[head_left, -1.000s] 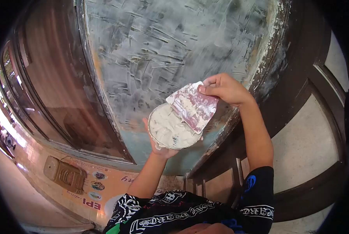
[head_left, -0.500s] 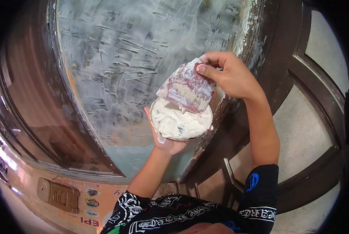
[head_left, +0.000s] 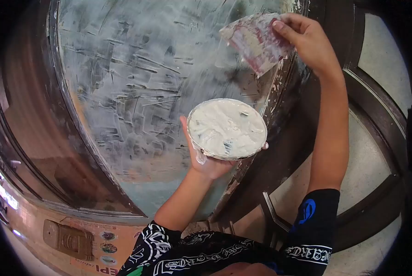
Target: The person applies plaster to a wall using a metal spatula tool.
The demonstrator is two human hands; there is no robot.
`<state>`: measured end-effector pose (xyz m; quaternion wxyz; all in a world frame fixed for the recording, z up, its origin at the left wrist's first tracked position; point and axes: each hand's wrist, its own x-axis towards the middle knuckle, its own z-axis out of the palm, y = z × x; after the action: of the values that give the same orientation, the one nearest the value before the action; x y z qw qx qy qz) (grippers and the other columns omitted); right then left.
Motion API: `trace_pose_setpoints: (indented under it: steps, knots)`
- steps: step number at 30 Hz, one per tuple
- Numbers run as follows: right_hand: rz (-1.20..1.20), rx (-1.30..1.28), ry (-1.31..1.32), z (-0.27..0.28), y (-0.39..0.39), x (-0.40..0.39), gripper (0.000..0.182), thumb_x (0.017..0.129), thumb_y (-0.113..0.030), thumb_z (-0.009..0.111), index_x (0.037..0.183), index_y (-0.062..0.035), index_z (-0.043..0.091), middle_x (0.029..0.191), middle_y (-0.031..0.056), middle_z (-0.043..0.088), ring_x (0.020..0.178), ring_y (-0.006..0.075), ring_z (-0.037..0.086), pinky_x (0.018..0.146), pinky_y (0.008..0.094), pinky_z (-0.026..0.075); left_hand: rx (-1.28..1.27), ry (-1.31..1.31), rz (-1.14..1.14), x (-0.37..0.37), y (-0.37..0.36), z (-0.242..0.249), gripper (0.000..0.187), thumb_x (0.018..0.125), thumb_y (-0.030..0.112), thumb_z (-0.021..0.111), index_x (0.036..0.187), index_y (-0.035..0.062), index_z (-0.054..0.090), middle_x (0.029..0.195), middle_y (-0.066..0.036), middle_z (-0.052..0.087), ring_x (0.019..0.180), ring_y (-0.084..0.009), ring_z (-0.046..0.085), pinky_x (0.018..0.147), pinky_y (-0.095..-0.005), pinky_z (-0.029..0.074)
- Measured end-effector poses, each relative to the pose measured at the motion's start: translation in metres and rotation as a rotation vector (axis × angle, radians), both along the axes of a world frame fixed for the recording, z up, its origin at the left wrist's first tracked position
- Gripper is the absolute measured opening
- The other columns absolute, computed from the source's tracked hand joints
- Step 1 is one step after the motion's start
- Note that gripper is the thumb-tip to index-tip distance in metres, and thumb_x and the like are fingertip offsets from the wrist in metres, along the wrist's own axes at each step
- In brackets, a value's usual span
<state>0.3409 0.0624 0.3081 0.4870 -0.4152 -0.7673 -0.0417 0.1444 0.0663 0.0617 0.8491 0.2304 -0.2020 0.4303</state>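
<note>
My left hand [head_left: 210, 166] supports a round tub lid of white putty [head_left: 226, 126] from below, its fingers wrapped around the underside and mostly hidden. The putty is smeared and uneven, with a few dark bare spots. Up and to the right, my right hand [head_left: 307, 39] pinches the corner of a flat reddish putty scraper [head_left: 261, 41] between thumb and fingers. White putty coats the scraper's face. It overlaps the upper right of a grey, streaked panel [head_left: 137, 87] in this view, above the lid.
A worn frame edge with flaking paint [head_left: 277, 87] borders the panel's right side. Dark framed panels [head_left: 371, 115] stand further right. At lower left, a brown moulded plastic object [head_left: 68, 239] lies on a printed orange sheet [head_left: 100, 264].
My right hand has lifted the scraper off the putty, up and to the right. My left hand and the round holder have shifted slightly right.
</note>
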Motion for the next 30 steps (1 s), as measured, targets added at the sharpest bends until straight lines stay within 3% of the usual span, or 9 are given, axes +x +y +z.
trace_pose_setpoints:
  steps: [3, 4, 9, 11, 17, 20, 27, 29, 30]
  knots:
    - [-0.145, 0.142, -0.2, 0.045, 0.004, 0.022, 0.023, 0.096, -0.023, 0.067, 0.103, -0.001, 0.07, 0.085, -0.0014, 0.068, 0.078, 0.0068, 0.06, 0.075, 0.0235, 0.048, -0.034, -0.008, 0.0, 0.001, 0.007, -0.001, 0.109, 0.079, 0.091, 0.03, 0.154, 0.0121, 0.03, 0.155, -0.018, 0.036, 0.136, -0.0462, 0.04, 0.11, -0.064, 0.035]
    - [-0.128, 0.024, -0.048, 0.05, -0.016, -0.004, 0.014, 0.094, -0.007, 0.066, 0.098, 0.0043, 0.073, 0.077, 0.0066, 0.071, 0.064, 0.0124, 0.063, 0.061, 0.0287, 0.052, -0.055, -0.028, -0.004, 0.002, 0.009, -0.004, 0.109, 0.079, 0.092, 0.03, 0.154, 0.0125, 0.031, 0.154, -0.017, 0.037, 0.137, -0.0448, 0.041, 0.109, -0.0625, 0.036]
    - [-0.183, 0.005, -0.176, 0.082, 0.002, -0.006, 0.016, 0.094, -0.008, 0.066, 0.101, 0.0045, 0.072, 0.078, 0.0064, 0.071, 0.062, 0.0123, 0.062, 0.059, 0.0302, 0.051, -0.056, -0.007, 0.014, -0.004, 0.011, -0.009, 0.104, 0.081, 0.09, 0.029, 0.152, 0.0139, 0.036, 0.153, -0.013, 0.041, 0.136, -0.0416, 0.043, 0.111, -0.0589, 0.035]
    - [-0.422, 0.13, -0.244, 0.091, 0.011, -0.012, 0.017, 0.093, -0.009, 0.066, 0.1, 0.0054, 0.071, 0.077, 0.0084, 0.071, 0.061, 0.0127, 0.063, 0.058, 0.0316, 0.051, 0.017, 0.01, 0.007, -0.005, 0.013, -0.013, 0.104, 0.08, 0.091, 0.026, 0.149, 0.0149, 0.04, 0.149, -0.01, 0.046, 0.134, -0.0361, 0.047, 0.111, -0.0561, 0.037]
    - [-0.385, 0.077, -0.256, 0.096, 0.004, -0.007, 0.018, 0.091, -0.011, 0.068, 0.097, 0.0048, 0.071, 0.076, 0.0155, 0.071, 0.063, 0.0163, 0.065, 0.059, 0.0338, 0.052, 0.045, -0.119, -0.061, -0.016, 0.01, -0.018, 0.098, 0.084, 0.088, 0.026, 0.15, 0.0179, 0.04, 0.152, -0.009, 0.044, 0.135, -0.0359, 0.045, 0.11, -0.0598, 0.035]
    - [-0.472, 0.354, -0.539, 0.085, 0.023, -0.003, 0.016, 0.089, -0.01, 0.068, 0.098, 0.0023, 0.072, 0.082, 0.0201, 0.072, 0.066, 0.0191, 0.066, 0.064, 0.0364, 0.052, 0.151, -0.228, -0.128, -0.016, 0.01, -0.018, 0.098, 0.085, 0.087, 0.025, 0.15, 0.0155, 0.039, 0.152, -0.01, 0.044, 0.134, -0.0362, 0.046, 0.11, -0.058, 0.037]
    - [-0.376, 0.045, -0.248, 0.093, 0.005, -0.014, 0.014, 0.091, -0.01, 0.066, 0.096, 0.0023, 0.072, 0.072, 0.0127, 0.07, 0.064, 0.0127, 0.064, 0.059, 0.0324, 0.051, 0.105, -0.155, -0.073, -0.025, 0.015, -0.031, 0.097, 0.086, 0.086, 0.026, 0.152, 0.0154, 0.035, 0.154, -0.012, 0.04, 0.136, -0.0381, 0.044, 0.11, -0.0607, 0.036]
    - [-0.445, 0.084, -0.391, 0.091, 0.012, -0.013, 0.014, 0.091, -0.009, 0.066, 0.095, 0.0031, 0.071, 0.072, 0.0133, 0.07, 0.063, 0.0139, 0.064, 0.059, 0.0334, 0.051, 0.096, -0.137, -0.052, -0.026, 0.019, -0.039, 0.097, 0.086, 0.086, 0.026, 0.153, 0.016, 0.035, 0.155, -0.012, 0.039, 0.137, -0.0389, 0.043, 0.11, -0.0618, 0.035]
    - [-0.453, 0.27, -0.519, 0.094, 0.027, -0.005, 0.014, 0.091, -0.009, 0.066, 0.095, 0.0035, 0.071, 0.072, 0.0135, 0.07, 0.063, 0.0145, 0.064, 0.06, 0.0337, 0.051, 0.072, -0.137, -0.058, -0.026, 0.02, -0.04, 0.097, 0.086, 0.086, 0.027, 0.153, 0.0159, 0.035, 0.155, -0.012, 0.039, 0.137, -0.0392, 0.043, 0.11, -0.0614, 0.035]
